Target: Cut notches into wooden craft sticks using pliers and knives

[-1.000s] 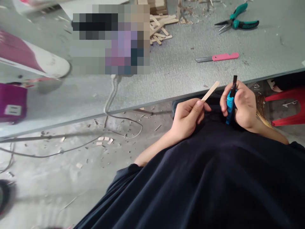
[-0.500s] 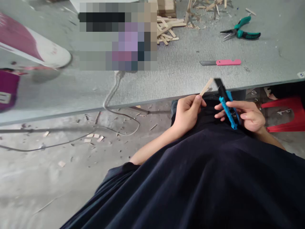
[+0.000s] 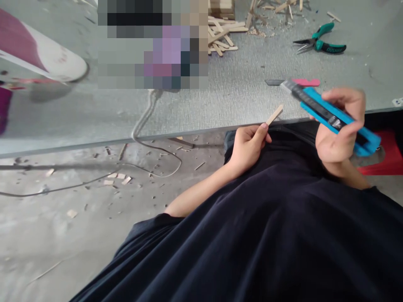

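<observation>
Between thumb and fingers, my left hand [image 3: 252, 144] pinches a thin wooden stick [image 3: 275, 115], whose free end points up and right over the table's front edge. My right hand [image 3: 341, 126] grips a blue utility knife [image 3: 335, 117] at the right, raised at the table edge. The knife's blade end points up and left and overlaps a pink-handled craft knife [image 3: 310, 82] lying on the table. Stick and utility knife are apart. Green-handled pliers [image 3: 319, 41] lie with spread handles farther back.
Wooden sticks [image 3: 222, 35] are piled at the back of the grey table [image 3: 195, 111]. A white and maroon cylinder [image 3: 47, 50] lies at the left. A cable [image 3: 141, 117] hangs over the edge. A red stool [image 3: 388, 155] stands below right.
My right hand has moved up and right, and the blue utility knife has swung from steep to slanting, now over the pink craft knife. My left hand still holds the stick in nearly the same place.
</observation>
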Demonstrator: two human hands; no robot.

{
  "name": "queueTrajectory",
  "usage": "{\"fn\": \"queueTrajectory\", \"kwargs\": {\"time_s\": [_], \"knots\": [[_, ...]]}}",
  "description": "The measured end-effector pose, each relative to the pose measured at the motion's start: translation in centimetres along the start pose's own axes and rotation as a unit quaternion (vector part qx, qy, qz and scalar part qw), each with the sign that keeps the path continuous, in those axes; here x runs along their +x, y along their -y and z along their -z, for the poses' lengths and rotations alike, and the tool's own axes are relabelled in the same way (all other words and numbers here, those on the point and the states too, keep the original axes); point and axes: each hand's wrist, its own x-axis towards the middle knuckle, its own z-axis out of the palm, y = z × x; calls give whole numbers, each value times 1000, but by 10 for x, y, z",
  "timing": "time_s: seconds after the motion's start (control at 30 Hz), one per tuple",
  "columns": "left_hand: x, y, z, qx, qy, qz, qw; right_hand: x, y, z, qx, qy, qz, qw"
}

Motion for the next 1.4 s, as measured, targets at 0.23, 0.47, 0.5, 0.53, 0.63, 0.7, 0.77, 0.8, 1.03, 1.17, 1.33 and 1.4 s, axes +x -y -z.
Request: {"fn": "queueTrajectory", "kwargs": {"time_s": [0.23, 0.47, 0.5, 0.53, 0.63, 0.7, 0.77, 0.8, 1.03, 1.17, 1.33, 1.4], "knots": [[1, -3, -3, -15, -16, 1, 1000, 25, 16, -20, 35, 42, 23, 998], [2, -5, -8, -34, -36, 2, 999, 53, 19, -30, 73, 69, 63, 993], [1, -5, -9, -37, -35, 3, 999, 56, 19, -30, 81, 68, 81, 991], [1, -5, -9, -38, -34, 2, 999, 59, 19, -31, 91, 63, 101, 989], [1, -6, -10, -46, -34, 0, 998, 63, 18, -35, 127, 48, 142, 980], [1, -6, -11, -50, -38, 1, 998, 64, 17, -38, 140, 45, 145, 978], [1, -5, -11, -49, -44, 1, 998, 64, 15, -41, 146, 48, 142, 978], [1, -5, -11, -48, -47, 0, 998, 64, 14, -42, 151, 48, 143, 977], [1, -4, -10, -36, -46, -1, 998, 65, 11, -40, 147, 54, 146, 977], [0, -6, -11, -27, -51, 4, 998, 64, 7, -38, 145, 69, 172, 972], [1, -6, -11, -15, -51, 8, 999, 62, 0, -32, 64, 43, 174, 982], [1, -6, -11, -15, -52, 7, 999, 61, -1, -30, 47, 46, 176, 982]]}}
